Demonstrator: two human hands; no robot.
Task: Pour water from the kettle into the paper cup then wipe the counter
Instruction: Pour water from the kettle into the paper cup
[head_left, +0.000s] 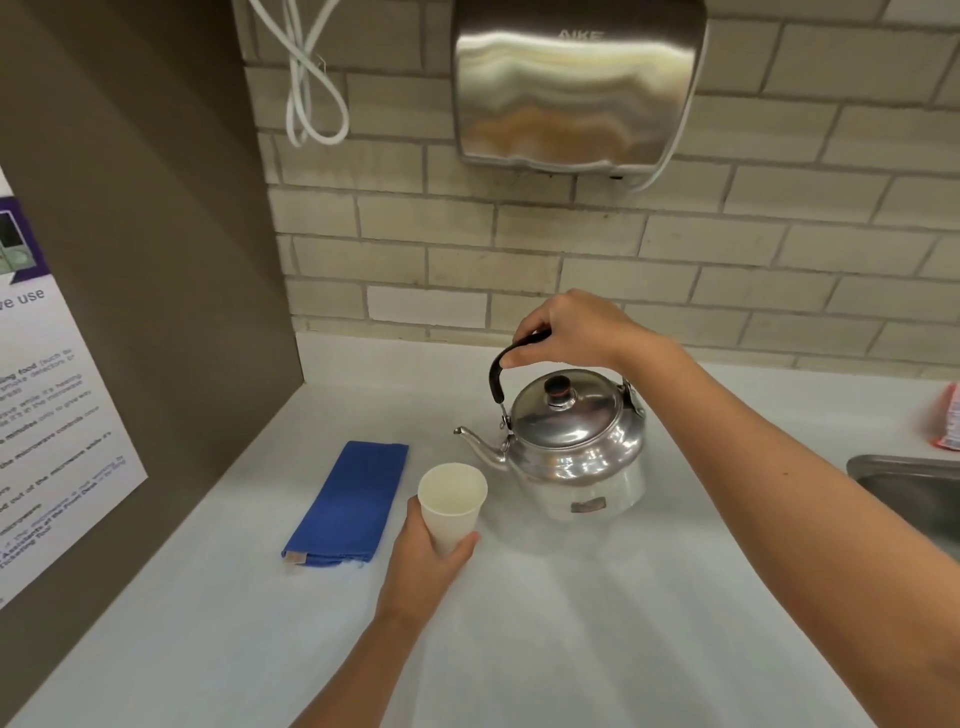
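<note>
Right grip (566, 332) wrapped round kettle (574, 447) handle, likely heavy; left grip (426, 566) lightly closed round flimsy paper cup (452, 506).

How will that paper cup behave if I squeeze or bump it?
The paper cup looks thin-walled and empty, so it is probably light and would dent under a firm squeeze from the left hand. Being tall and narrow-based, it may tip easily if bumped.

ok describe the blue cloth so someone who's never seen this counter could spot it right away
Start at the white counter below the tiled wall, then look left of the steel kettle and the paper cup. The blue cloth lies flat there, folded into a long strip near the brown side panel, the only blue thing on the counter.
</note>
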